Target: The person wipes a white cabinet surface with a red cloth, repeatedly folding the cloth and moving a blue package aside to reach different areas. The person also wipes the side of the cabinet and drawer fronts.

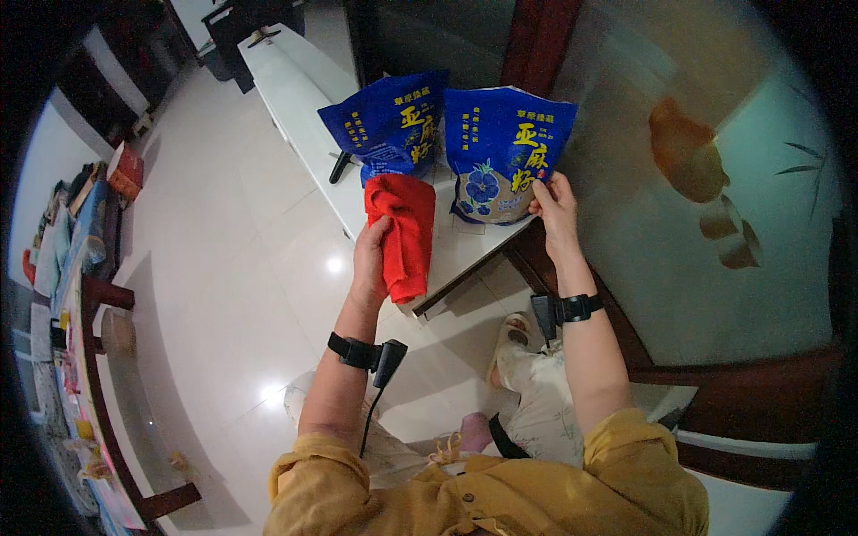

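Note:
My left hand (371, 260) grips a folded red cloth (410, 248), its thumb pressed on the front. At its lower right edge, a blue flaxseed bag (501, 134) is pinched by my right hand (558, 209). That bag stands upright near the end of a white cabinet top (448, 258) and bears yellow writing and a printed blue flower. Just left of it leans a second blue bag (385, 124) of the same design, partly behind the red cloth. The bottom of this second bag is hidden.
A black stand foot (340, 167) rests on the cabinet beside the left bag. Frosted glass (670, 281) with a brown-red frame rises close on the right. Pale tiled floor (221, 268) lies to the left, with a cluttered wood-framed table (100, 402) at the far left.

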`<move>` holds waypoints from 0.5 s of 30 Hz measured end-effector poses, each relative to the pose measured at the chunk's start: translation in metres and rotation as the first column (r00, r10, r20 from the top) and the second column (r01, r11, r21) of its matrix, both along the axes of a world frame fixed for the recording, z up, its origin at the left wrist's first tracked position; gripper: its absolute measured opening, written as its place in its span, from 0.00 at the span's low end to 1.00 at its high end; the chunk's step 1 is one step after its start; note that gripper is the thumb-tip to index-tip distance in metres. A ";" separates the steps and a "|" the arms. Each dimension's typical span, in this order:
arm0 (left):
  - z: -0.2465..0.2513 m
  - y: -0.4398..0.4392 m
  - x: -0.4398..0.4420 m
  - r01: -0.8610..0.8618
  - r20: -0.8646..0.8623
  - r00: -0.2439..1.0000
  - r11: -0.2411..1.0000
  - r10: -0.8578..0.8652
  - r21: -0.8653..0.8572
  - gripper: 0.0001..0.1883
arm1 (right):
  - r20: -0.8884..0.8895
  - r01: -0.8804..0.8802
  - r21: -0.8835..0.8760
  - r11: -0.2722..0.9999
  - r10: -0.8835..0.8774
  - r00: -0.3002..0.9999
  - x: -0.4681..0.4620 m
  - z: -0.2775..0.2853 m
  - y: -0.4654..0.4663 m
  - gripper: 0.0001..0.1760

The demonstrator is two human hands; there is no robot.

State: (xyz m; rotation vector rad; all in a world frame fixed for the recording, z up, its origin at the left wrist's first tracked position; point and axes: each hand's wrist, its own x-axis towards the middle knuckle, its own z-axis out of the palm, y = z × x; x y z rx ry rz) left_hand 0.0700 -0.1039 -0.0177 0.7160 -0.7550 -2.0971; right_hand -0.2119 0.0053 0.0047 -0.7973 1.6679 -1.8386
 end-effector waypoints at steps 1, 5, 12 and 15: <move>0.001 -0.002 0.005 -0.007 -0.001 1.000 1.000 0.007 0.012 0.20 | 0.007 0.011 0.034 0.999 -0.011 1.000 0.001 0.000 0.000 0.17; 0.006 -0.008 0.017 -0.026 -0.045 0.999 0.998 0.029 0.064 0.21 | -0.026 0.085 -0.003 0.996 -0.085 0.996 0.002 0.006 0.000 0.26; 0.013 -0.019 0.031 -0.069 -0.104 0.991 0.993 0.080 0.101 0.21 | -0.112 0.136 0.007 0.991 -0.134 0.985 0.005 0.022 0.001 0.34; 0.014 -0.016 0.032 -0.063 -0.104 0.992 0.993 0.073 0.101 0.21 | -0.108 0.147 0.006 0.989 -0.145 0.983 0.007 0.019 0.002 0.35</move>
